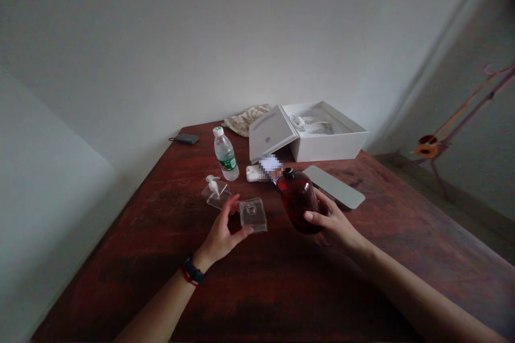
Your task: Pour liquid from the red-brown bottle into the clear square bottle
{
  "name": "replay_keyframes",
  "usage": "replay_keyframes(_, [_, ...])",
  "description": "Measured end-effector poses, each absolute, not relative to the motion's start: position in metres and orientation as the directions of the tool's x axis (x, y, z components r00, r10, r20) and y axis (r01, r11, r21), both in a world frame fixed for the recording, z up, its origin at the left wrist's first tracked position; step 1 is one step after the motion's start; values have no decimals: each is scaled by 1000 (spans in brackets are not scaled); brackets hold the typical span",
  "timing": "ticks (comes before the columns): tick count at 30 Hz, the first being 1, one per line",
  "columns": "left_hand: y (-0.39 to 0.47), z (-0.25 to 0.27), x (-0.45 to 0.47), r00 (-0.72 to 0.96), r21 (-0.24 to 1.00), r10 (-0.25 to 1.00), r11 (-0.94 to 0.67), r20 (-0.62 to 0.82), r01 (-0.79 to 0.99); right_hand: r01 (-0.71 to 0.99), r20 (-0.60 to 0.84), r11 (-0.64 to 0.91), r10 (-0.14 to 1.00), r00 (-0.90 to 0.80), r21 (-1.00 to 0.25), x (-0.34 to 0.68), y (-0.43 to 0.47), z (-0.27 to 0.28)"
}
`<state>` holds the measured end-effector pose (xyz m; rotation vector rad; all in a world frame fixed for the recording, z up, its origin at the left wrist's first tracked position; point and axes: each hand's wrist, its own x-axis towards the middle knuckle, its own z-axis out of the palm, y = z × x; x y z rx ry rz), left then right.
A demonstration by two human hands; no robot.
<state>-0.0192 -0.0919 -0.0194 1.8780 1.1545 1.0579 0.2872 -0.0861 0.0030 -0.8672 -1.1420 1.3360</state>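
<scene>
Head view looks down on a dark, reddish wooden counter [281, 278] with a worn, streaky grain. On it the left hand [222, 236] curls around a small square bottle [253, 214] of clear glass or plastic, thumb on the near edge and fingers on the far left side; the bottle stands upright with its round neck uncapped. The right hand [332, 222] is clamped on a rounded amber bottle [298, 201], dark red-brown and glossy, tilted so its black neck leans up and to the left, toward the clear one; the two bottles are near but apart. Just left of the left hand lies a white pump top [213, 185] on a clear square piece. Behind it stands a ribbed clear plastic water bottle [226, 155] with a white cap and green label. A flat silvery slab [333, 186] with rounded corners lies behind the right hand. Farther back sits an open white cardboard box [322, 136], its lid propped against its left wall, and beside it a crumpled beige cloth [246, 118]. A small grey pouch [186, 139] lies at the far left edge.
</scene>
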Motion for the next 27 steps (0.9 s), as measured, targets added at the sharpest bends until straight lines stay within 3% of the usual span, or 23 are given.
replay_keyframes(7, [-93,-26,-13,248,831,916,-393,316,393,-329,-41,-85,990,-138,-941,290,-91,-8])
replay_keyframes(14, [-90,-32,-18,184,882,939,-336,290,329,-252,-6,-89,951,-310,-964,302,-88,-15])
replay_keyframes(27, [-90,-39,-24,222,872,920,-381,323,308,-174,20,-18,976,-217,-985,308,-81,-29])
